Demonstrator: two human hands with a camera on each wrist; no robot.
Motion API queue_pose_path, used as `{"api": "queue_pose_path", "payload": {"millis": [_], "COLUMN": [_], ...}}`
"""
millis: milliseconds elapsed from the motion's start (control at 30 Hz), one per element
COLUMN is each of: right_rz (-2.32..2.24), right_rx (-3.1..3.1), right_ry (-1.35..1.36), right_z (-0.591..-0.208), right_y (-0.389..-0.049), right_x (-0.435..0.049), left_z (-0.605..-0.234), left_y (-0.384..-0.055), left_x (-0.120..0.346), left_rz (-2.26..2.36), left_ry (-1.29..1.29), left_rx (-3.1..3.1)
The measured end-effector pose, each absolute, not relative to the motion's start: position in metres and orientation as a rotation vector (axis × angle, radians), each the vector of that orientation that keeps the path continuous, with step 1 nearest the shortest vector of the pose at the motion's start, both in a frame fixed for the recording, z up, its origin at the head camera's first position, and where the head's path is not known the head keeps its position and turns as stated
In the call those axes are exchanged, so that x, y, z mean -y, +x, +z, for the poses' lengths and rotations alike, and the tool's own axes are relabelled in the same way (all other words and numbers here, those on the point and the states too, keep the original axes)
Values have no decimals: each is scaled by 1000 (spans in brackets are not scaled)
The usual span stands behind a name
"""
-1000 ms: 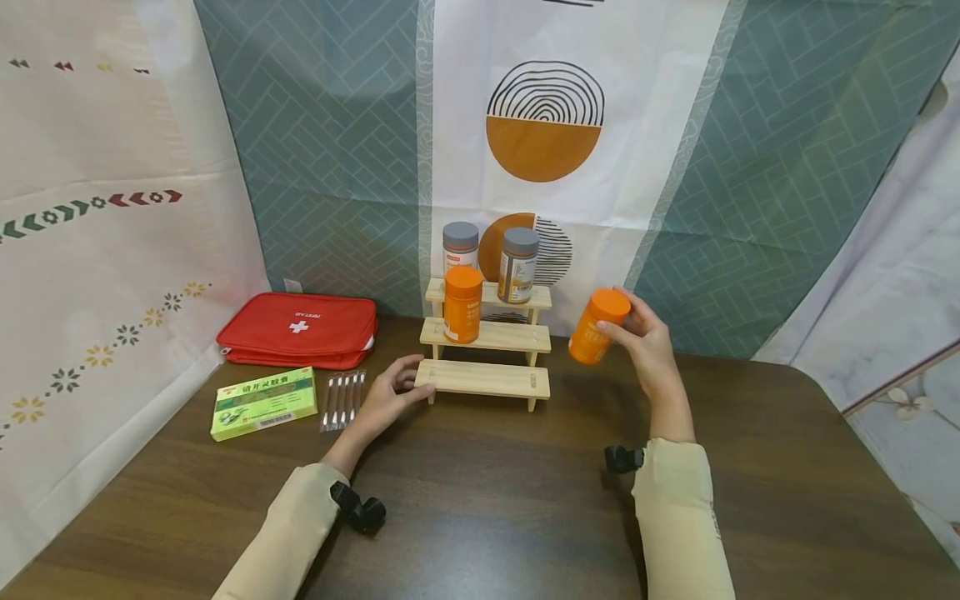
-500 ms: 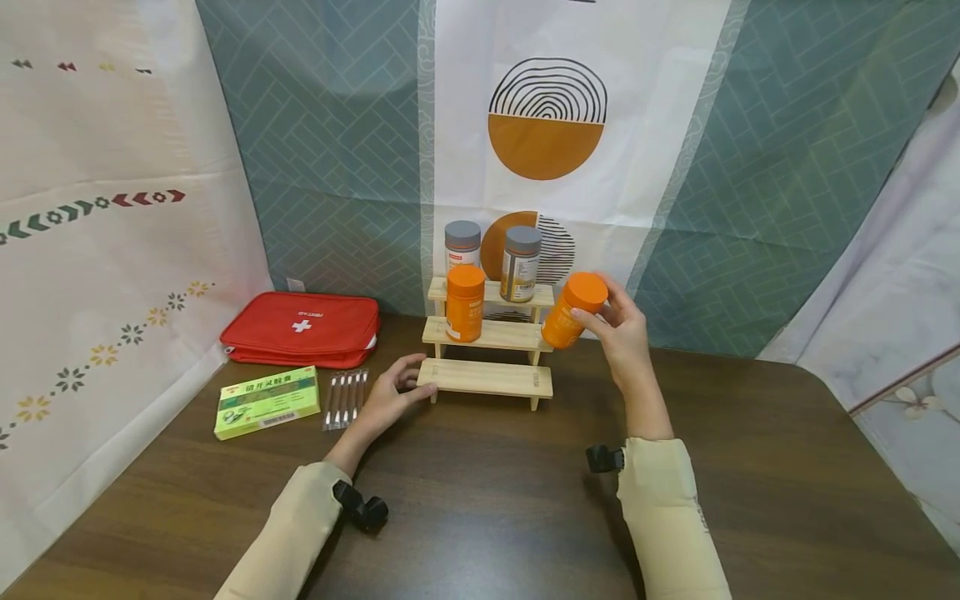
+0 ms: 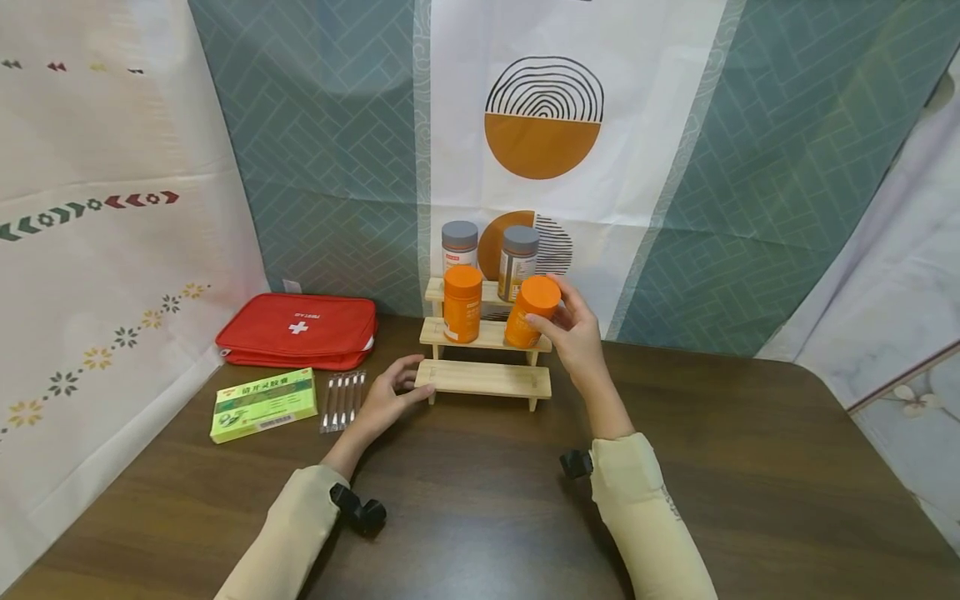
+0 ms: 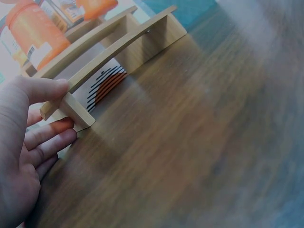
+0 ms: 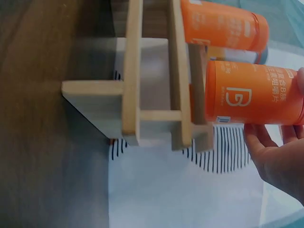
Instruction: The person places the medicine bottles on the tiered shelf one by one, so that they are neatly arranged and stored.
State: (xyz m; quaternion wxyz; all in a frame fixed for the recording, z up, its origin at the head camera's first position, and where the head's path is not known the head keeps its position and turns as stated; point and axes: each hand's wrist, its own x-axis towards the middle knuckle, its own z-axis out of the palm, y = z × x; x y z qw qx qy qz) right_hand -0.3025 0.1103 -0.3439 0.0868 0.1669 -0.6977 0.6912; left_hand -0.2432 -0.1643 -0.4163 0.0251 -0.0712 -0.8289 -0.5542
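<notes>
My right hand (image 3: 582, 337) grips an orange bottle (image 3: 525, 320) by its upper part, thumb in front and fingers behind. The bottle leans slightly over the right end of the middle step of a three-step wooden display stand (image 3: 483, 379). In the right wrist view, the base of this orange bottle (image 5: 251, 92) is close to the step's edge. At the left end of the bottom step, my left hand (image 3: 386, 398) holds the stand, thumb on the step (image 4: 114, 50) and the other fingers by its leg. Another orange bottle (image 3: 462, 310) stands upright on the middle step's left.
Two grey-lidded bottles, a left one (image 3: 460, 247) and a right one (image 3: 517, 265), stand on the top step. Left of the stand lie a red first-aid pouch (image 3: 300, 329), a green medicine box (image 3: 264, 404) and packed cotton swabs (image 3: 343, 402). A patterned curtain (image 3: 337, 167) hangs behind.
My right hand has carried the orange bottle leftward, from beside the stand to over the middle step, and the bottle is now more upright. The left hand stays on the stand.
</notes>
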Motion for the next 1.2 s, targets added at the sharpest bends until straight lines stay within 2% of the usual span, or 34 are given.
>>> {"api": "queue_pose_path", "payload": {"millis": [767,1000,1200], "right_rz": [2068,2054,2015], "right_rx": [2041,2069,2105], "right_ry": [506,469,466], "right_z": [-358,-358,-361], "right_y": [-317,-323,-326], "right_x": [-91,-90,-89], "left_z": [-415,-445,-452], "left_y": [-243,-263,-266], "left_x": [165,173,174], "left_rz": [-1700,-1716,-1710], "left_ry": [-202,-188,-195], "left_rx": [2563,2540,2533]}}
